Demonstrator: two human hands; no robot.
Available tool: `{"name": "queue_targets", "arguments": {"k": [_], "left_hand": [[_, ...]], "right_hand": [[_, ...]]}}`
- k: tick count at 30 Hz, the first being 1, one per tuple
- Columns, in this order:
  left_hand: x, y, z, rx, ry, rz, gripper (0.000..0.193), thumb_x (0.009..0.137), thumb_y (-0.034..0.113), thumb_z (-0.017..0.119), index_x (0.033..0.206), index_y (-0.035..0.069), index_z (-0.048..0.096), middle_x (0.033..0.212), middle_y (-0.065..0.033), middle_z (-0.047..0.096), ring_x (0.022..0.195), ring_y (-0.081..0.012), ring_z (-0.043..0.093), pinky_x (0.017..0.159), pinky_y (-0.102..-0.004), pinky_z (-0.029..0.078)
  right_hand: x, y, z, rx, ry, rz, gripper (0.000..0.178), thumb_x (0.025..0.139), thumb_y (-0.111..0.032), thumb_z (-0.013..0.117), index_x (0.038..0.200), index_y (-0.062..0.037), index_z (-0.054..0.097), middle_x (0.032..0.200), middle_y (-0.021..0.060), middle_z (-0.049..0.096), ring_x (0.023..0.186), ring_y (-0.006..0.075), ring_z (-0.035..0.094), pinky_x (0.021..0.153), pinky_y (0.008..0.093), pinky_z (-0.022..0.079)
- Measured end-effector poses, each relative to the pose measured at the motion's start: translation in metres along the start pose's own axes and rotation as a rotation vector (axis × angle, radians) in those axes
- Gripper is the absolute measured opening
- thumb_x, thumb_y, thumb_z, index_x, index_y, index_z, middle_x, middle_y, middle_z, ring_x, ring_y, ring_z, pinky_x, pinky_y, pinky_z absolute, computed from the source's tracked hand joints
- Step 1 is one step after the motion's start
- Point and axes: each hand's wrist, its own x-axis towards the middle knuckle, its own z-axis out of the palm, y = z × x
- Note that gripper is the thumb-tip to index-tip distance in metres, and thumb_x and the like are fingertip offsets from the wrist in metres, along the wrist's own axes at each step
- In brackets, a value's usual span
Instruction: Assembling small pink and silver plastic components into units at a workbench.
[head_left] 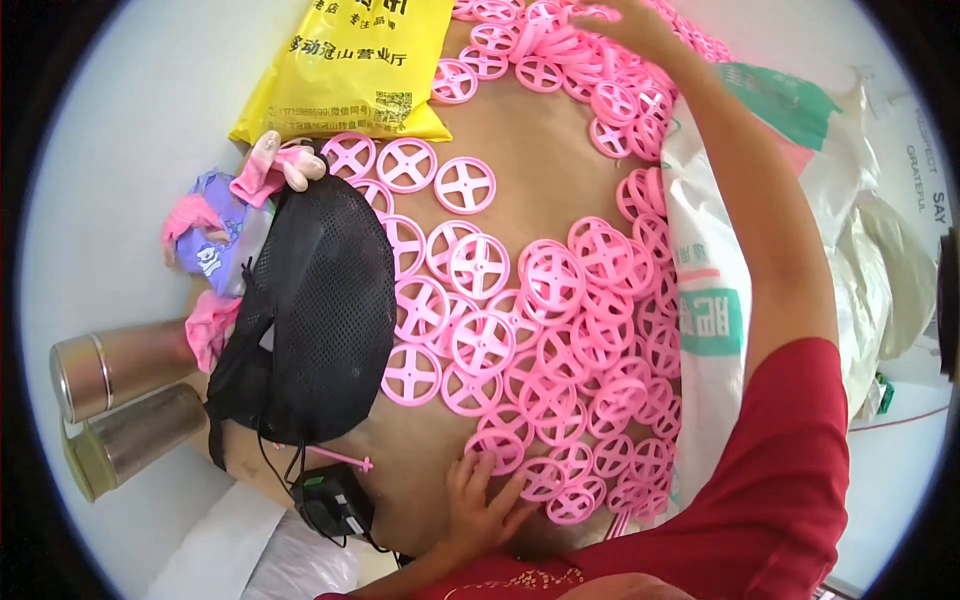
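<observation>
Many pink plastic wheels point(483, 342), each a ring with a cross of spokes, lie loose and overlapping on a brown surface point(520, 130). At the near edge of the spread, my left hand point(485, 505) has its fingers apart, with the fingertips at the rim of a pink wheel point(500, 450). My right arm stretches to the far end. There my right hand point(630, 28) is over a dense heap of pink wheels point(575, 50), fingers stretched out among them. The upper edge of the picture cuts off part of that hand.
A yellow plastic bag point(350, 70) lies far left, a black mesh bag point(325, 310) below it. Two metal bottles point(130, 365) point(140, 435) lie at left, near a black adapter point(335, 500) with a cord. A white woven sack point(710, 230) lines the right side.
</observation>
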Motion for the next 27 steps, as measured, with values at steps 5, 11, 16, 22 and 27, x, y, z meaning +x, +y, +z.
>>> {"name": "queue_targets", "arguments": {"k": [5,11,16,22,27], "left_hand": [[-0.010,0.002,0.002,0.049,0.056,-0.006,0.050,0.071,0.035,0.080,0.116,0.023,0.062,0.134,-0.0149,0.045,0.123,-0.0359,0.041,0.097,-0.0537,0.033],[-0.008,0.006,-0.006,0.081,-0.012,0.015,0.053,0.071,0.042,0.078,0.119,0.027,0.059,0.126,-0.0123,0.052,0.118,-0.0320,0.046,0.098,-0.0510,0.033],[-0.005,0.012,0.002,0.119,0.046,-0.027,0.056,0.069,0.040,0.080,0.117,0.021,0.059,0.133,-0.0173,0.046,0.122,-0.0382,0.043,0.098,-0.0561,0.033],[-0.006,0.006,0.001,0.024,0.073,-0.009,0.069,0.069,0.038,0.081,0.126,0.011,0.052,0.144,-0.0259,0.028,0.129,-0.0513,0.031,0.102,-0.0637,0.028],[0.007,0.013,0.002,0.037,0.155,0.056,0.076,0.071,0.041,0.079,0.133,0.012,0.047,0.146,-0.0281,0.024,0.131,-0.0531,0.026,0.103,-0.0652,0.025]], "right_hand": [[0.040,0.071,0.043,-0.247,0.248,0.395,0.071,0.080,-0.056,0.064,0.136,-0.0153,0.049,0.141,0.0227,0.042,0.126,0.0398,0.044,0.103,0.0471,0.039],[0.066,0.228,0.074,0.272,-0.425,-0.085,0.067,0.082,-0.057,0.061,0.139,-0.0255,0.046,0.145,0.0196,0.037,0.126,0.0401,0.043,0.105,0.0460,0.037],[0.041,0.185,0.066,0.457,-0.528,-0.052,0.060,0.085,-0.051,0.059,0.135,-0.0203,0.049,0.133,0.0162,0.049,0.117,0.0321,0.051,0.099,0.0399,0.040],[-0.065,0.002,0.065,0.271,-0.470,0.178,0.052,0.087,-0.042,0.060,0.130,-0.0121,0.056,0.120,0.0111,0.059,0.115,0.0217,0.053,0.101,0.0326,0.038],[-0.143,-0.057,0.048,0.438,-0.586,0.295,0.056,0.078,-0.049,0.068,0.121,-0.0131,0.063,0.097,0.0049,0.068,0.105,0.0117,0.054,0.090,0.0316,0.042]]}}
